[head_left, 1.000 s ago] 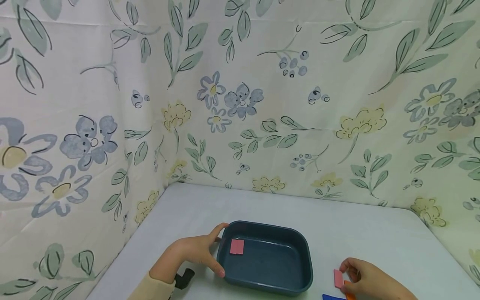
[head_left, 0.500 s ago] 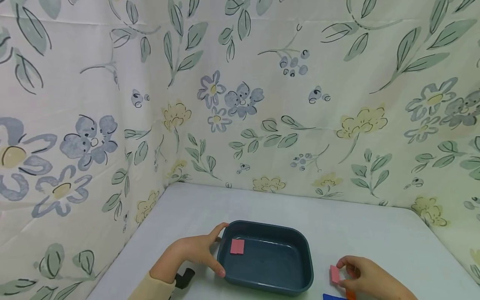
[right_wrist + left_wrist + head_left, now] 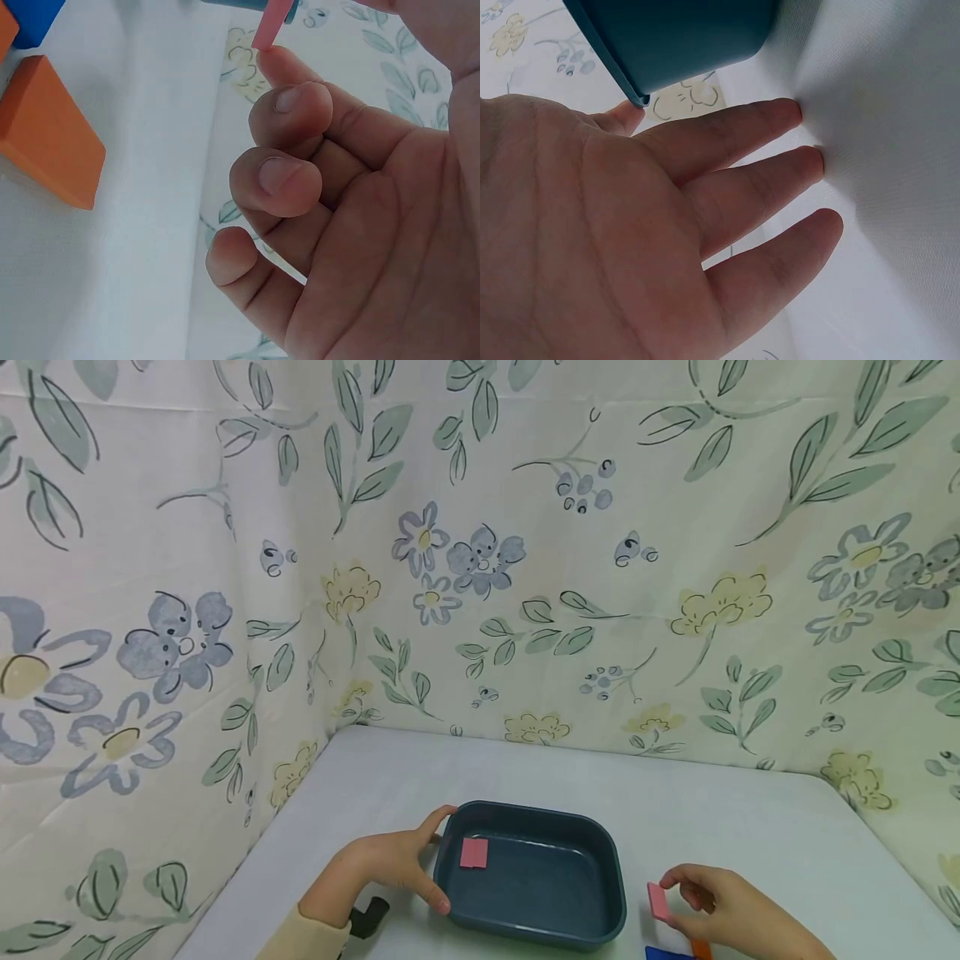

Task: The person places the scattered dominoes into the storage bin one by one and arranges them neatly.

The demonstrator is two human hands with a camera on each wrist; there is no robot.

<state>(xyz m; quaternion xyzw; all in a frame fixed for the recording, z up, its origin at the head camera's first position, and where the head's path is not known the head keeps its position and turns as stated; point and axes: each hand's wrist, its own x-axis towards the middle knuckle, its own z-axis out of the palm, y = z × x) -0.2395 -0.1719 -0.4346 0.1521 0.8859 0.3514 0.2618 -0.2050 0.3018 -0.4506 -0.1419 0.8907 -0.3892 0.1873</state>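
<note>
Pink block (image 3: 657, 902) pinched by the right hand (image 3: 720, 906) beside the teal tray (image 3: 536, 881)

Over on the right, the block is held at a slight tilt between thumb and index fingertip, outside the tray and near its right wall. In the right wrist view it is seen nearly edge-on, as a thin strip, while the other fingers are bent toward the palm. Whether the white tablecloth (image 3: 420, 760) is touched by its lower end cannot be told.

Across to the left hand (image 3: 397, 860), where nothing is clenched! The tray's left end is spanned by it: the far corner is met by one outstretched finger, the near corner by the thumb. In the left wrist view, three fingers are spread and extended below the tray's rim.

Inside the tray, two small pink pieces (image 3: 468, 852) are placed edge to edge toward the far left corner.

Down at the bottom, a blue block (image 3: 666, 954) is cut off by the frame, and beside it an orange block (image 3: 56, 135) is partly hidden by the right hand; its broad face is revealed in the right wrist view.

Behind the left hand a cream sleeve (image 3: 303, 935) is worn, with a black fitting (image 3: 369, 917) seen beside it. The tabletop is backed by a floral curtain (image 3: 510, 677).
</note>
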